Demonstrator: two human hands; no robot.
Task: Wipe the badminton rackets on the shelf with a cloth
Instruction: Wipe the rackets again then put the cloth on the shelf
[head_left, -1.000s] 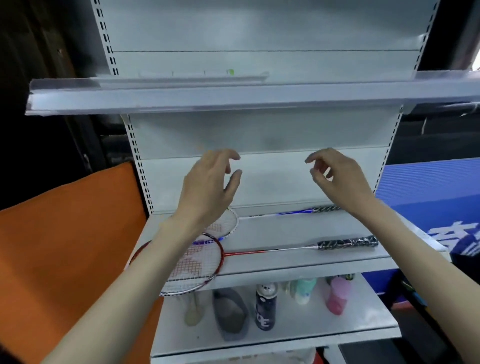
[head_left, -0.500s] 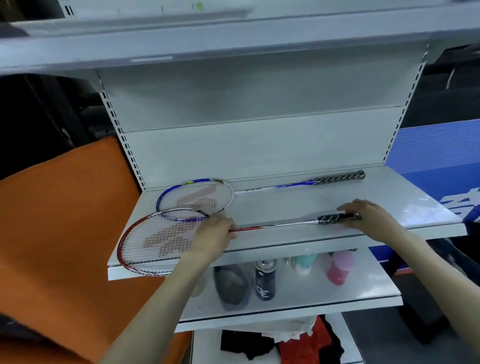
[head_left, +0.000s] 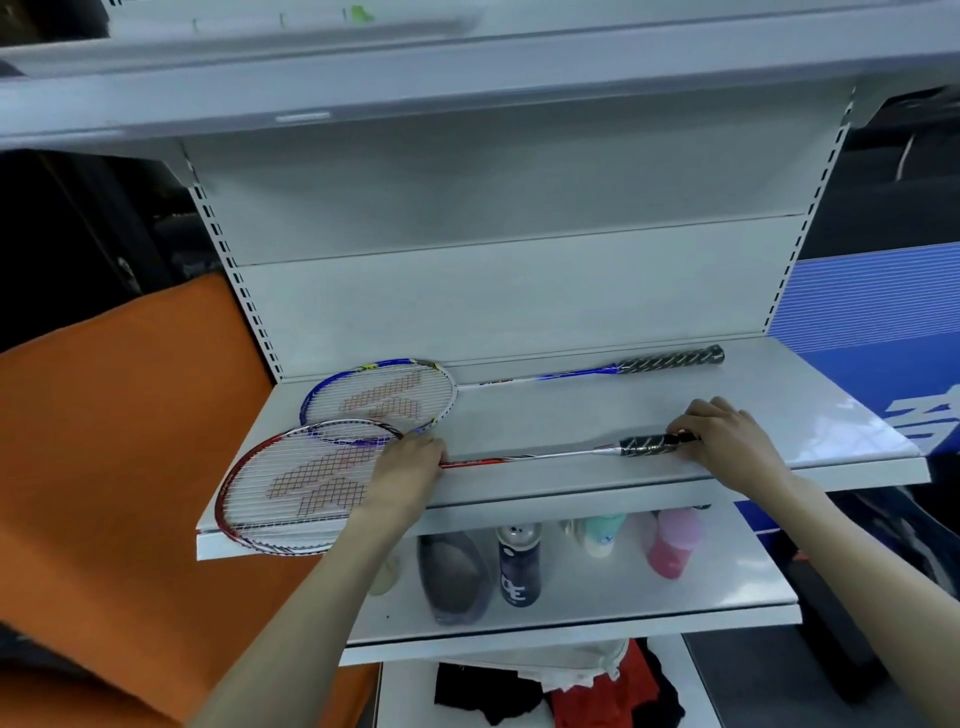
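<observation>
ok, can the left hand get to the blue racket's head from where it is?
Probably yes. The left hand rests at the red racket throat, just in front of the blue racket head; nothing stands between them, only the overlapping red frame.

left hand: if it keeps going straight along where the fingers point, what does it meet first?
Probably the blue racket: the left hand on the red racket points up and back across the shelf, and the blue head lies just beyond. Depth is unclear.

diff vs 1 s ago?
Both hands came down from mid-air onto the red racket: left hand at its throat, right hand gripping its handle. Both rackets lie where they were on the shelf, blue racket untouched. No cloth in hand.
</observation>
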